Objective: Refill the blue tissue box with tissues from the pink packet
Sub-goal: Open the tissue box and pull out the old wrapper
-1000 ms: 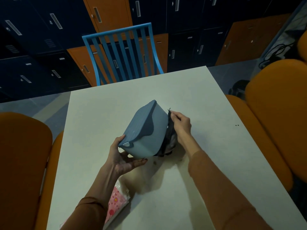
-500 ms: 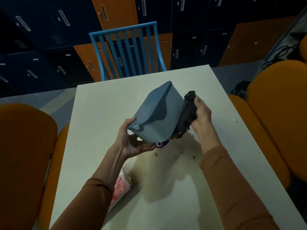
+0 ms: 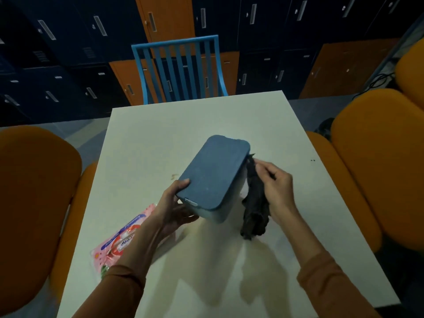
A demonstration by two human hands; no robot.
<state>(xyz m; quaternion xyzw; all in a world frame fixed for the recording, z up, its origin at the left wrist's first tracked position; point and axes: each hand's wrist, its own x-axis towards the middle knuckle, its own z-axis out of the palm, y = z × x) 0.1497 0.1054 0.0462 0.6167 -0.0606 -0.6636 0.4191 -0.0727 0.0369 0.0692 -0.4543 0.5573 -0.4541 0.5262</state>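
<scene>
The blue tissue box (image 3: 212, 175) is held above the middle of the white table (image 3: 142, 138), its flat blue face turned up toward me. My left hand (image 3: 174, 207) grips its near left end, thumb on top and fingers underneath. My right hand (image 3: 275, 187) pinches a crumpled black cloth or bag (image 3: 253, 207) that hangs down beside the box's right side to the tabletop. The pink tissue packet (image 3: 119, 242) lies flat near the table's left edge, partly hidden under my left forearm.
A blue slatted chair (image 3: 181, 67) stands at the table's far edge. Orange chairs flank the table on the left (image 3: 34, 203) and right (image 3: 378, 171). Dark blue and orange lockers fill the background. Small crumbs and a stain mark the tabletop near the box.
The box has been turned so its flat blue face points up, and lowered toward the table. The black material has come out and now hangs from my right hand beside the box.
</scene>
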